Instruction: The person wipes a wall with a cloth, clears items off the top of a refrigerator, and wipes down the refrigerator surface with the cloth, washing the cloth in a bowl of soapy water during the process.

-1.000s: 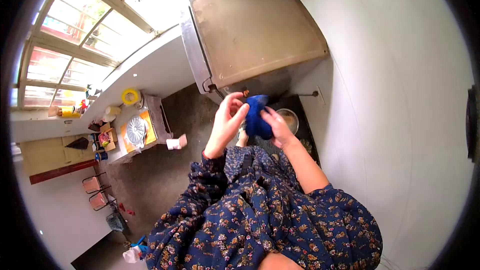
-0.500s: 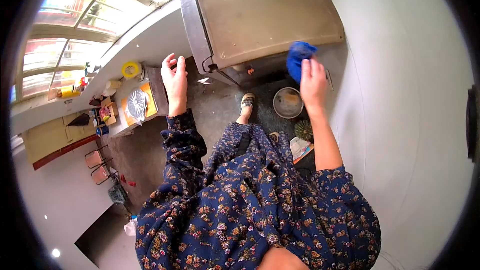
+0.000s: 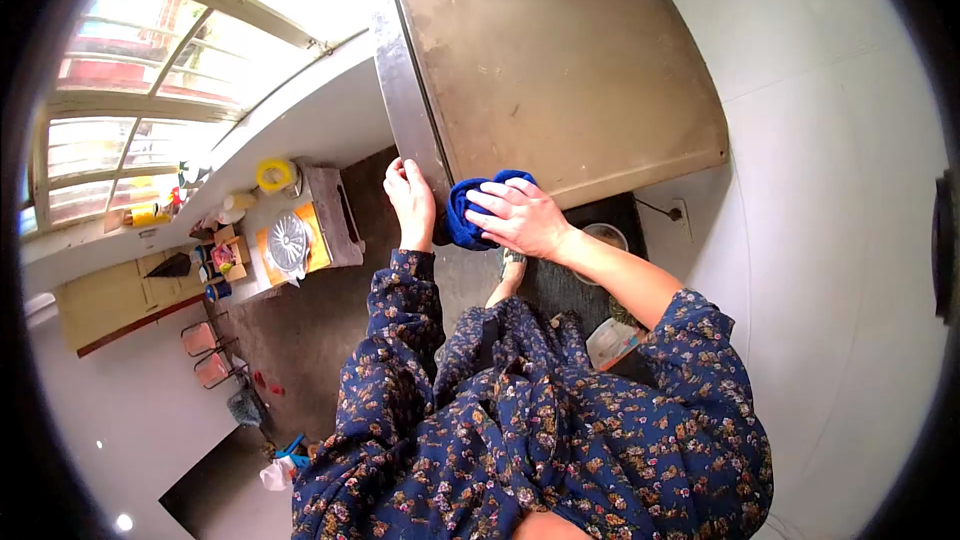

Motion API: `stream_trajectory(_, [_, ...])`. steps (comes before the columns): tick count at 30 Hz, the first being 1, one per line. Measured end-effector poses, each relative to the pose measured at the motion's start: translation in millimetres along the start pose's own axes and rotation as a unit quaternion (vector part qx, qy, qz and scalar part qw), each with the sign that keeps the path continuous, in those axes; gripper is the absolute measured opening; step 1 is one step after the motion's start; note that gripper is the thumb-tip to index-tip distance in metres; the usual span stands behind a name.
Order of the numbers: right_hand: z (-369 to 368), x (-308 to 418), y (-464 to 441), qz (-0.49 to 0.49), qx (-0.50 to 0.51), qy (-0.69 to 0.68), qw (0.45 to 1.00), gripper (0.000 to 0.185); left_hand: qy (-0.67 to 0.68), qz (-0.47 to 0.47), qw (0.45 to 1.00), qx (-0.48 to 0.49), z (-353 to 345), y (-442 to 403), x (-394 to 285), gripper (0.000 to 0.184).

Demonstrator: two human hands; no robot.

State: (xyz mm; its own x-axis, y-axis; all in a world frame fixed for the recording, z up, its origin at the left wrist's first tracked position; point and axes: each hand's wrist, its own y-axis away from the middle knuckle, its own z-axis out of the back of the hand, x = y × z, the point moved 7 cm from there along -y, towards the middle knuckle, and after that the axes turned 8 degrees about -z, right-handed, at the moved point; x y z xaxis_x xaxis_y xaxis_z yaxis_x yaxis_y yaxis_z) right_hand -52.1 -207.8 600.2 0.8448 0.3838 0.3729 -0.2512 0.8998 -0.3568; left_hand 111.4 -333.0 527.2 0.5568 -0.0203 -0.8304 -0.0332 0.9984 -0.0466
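The right hand (image 3: 518,217) has its fingers bent around a bunched blue cloth (image 3: 459,217), at the near left corner of the fridge (image 3: 570,70). Just left, the left hand's fingers (image 3: 412,175) are half open beside the door; I cannot tell whether they touch it.

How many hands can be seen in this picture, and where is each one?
2. The left hand is beside the refrigerator door; I cannot tell whether it touches. The right hand holds the blue cloth by the refrigerator's near corner.
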Motion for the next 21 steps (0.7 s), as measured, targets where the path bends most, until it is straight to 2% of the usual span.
stream_trajectory(2, [1.9,1.3,5.4,-0.011,0.006,-0.011,1.000,0.038,-0.033,-0.002,0.999,0.006,0.1,6.1,-3.7,0.046])
stream_trajectory(5, [2.3,1.5,17.7,-0.045,-0.024,0.002,0.999,0.027,-0.061,-0.063,0.996,-0.018,-0.9,24.2,2.1,0.040])
stream_trajectory(7, [19.0,-17.8,15.0,-0.121,-0.044,0.013,0.992,0.012,-0.065,-0.061,0.996,-0.013,-1.2,28.1,-8.6,0.039])
stream_trajectory(9, [31.8,-50.0,19.9,-0.201,-0.043,0.081,0.975,0.010,-0.073,-0.070,0.995,-0.017,-5.4,31.6,-16.3,0.039])
stream_trajectory(13, [82.4,-145.9,58.1,-0.401,-0.106,0.235,0.879,0.013,-0.092,-0.086,0.991,-0.034,-14.6,44.4,-23.3,0.038])
stream_trajectory(15, [107.2,-175.6,74.1,-0.409,-0.172,0.254,0.859,0.015,-0.106,-0.092,0.989,-0.036,-18.0,51.7,-26.2,0.038])
stream_trajectory(16, [113.4,-185.3,80.6,-0.432,-0.177,0.204,0.860,0.017,-0.110,-0.097,0.988,-0.039,-22.0,53.4,-28.8,0.038])
stream_trajectory(19, [113.6,-153.5,73.4,-0.358,-0.158,0.067,0.918,0.020,-0.107,-0.087,0.990,-0.020,-21.5,61.0,-36.9,0.041])
stream_trajectory(21, [112.0,-84.3,52.8,-0.232,-0.126,0.081,0.961,0.023,-0.119,-0.086,0.989,-0.023,-23.8,63.1,-32.1,0.042])
